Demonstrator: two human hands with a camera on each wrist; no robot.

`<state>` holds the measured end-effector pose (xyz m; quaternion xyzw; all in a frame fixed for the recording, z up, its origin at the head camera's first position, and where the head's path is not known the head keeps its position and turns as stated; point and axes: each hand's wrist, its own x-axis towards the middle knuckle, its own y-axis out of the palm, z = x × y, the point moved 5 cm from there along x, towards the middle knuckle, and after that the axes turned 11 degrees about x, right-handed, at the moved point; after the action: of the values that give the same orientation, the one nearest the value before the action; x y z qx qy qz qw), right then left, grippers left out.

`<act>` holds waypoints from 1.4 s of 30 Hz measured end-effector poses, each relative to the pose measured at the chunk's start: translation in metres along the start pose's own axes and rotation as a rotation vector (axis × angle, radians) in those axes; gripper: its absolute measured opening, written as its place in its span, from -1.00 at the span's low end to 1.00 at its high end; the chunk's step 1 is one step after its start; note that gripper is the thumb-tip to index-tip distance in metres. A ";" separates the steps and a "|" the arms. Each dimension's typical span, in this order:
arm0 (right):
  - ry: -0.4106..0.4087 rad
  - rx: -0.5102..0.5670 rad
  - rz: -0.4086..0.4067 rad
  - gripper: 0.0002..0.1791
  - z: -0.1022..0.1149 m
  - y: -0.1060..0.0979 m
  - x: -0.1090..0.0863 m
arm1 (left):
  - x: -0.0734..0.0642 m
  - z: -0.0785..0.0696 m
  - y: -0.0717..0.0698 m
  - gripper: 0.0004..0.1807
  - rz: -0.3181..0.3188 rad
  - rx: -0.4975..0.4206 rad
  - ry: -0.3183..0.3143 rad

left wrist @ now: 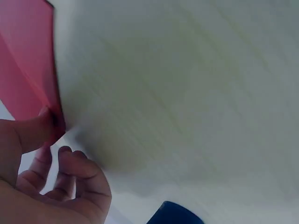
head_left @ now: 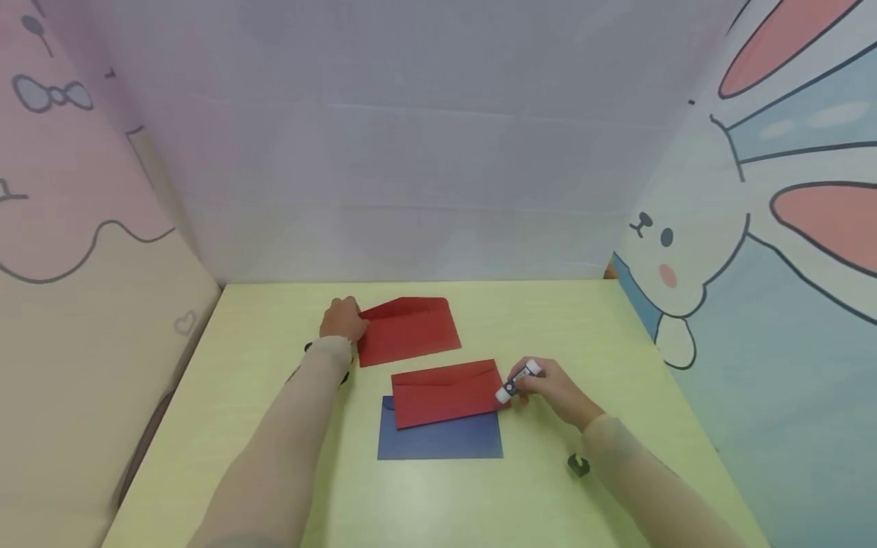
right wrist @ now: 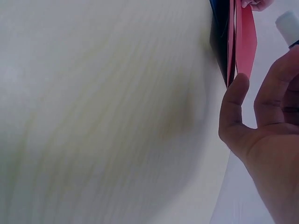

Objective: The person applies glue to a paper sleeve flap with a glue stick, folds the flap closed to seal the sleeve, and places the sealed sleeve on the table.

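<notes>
My left hand [head_left: 342, 318] pinches the left corner of the far red envelope [head_left: 414, 336] between thumb and finger, and the envelope's flap stands partly raised along its back edge. In my right hand [head_left: 553, 390] is a white and dark blue glue stick [head_left: 518, 382], gripped at a slant over the right end of the nearer red envelope [head_left: 441, 402]. That envelope overlaps a blue envelope [head_left: 441, 443] in front of it. From the right wrist, a fingertip [right wrist: 239, 83] shows right at the envelopes' edge, while the glue stick [right wrist: 288, 27] is partly cut off.
The envelopes lie on a pale yellow wood-grain table [head_left: 603, 335]. A plain light curtain [head_left: 411, 152] stands behind it, with printed cartoon sheets [head_left: 788, 289] along both sides. A rounded dark blue thing [left wrist: 176, 214] shows at the bottom of the left wrist view.
</notes>
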<state>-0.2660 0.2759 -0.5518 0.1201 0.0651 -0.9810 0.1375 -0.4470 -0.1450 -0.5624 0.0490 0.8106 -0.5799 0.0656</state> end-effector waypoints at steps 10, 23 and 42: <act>0.006 0.003 -0.010 -0.69 0.001 0.000 0.001 | 0.020 -0.008 -0.003 -0.78 0.024 -0.418 0.045; -0.012 0.031 -0.005 -0.72 0.002 0.000 0.006 | -0.008 -0.049 0.012 -0.82 0.182 -0.498 0.194; -0.053 0.025 -0.035 -0.77 0.008 -0.003 0.013 | -0.022 -0.050 0.033 -0.63 0.130 -0.322 0.161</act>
<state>-0.2804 0.2737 -0.5466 0.0948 0.0515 -0.9869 0.1203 -0.4230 -0.0871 -0.5741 0.1363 0.8907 -0.4314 0.0449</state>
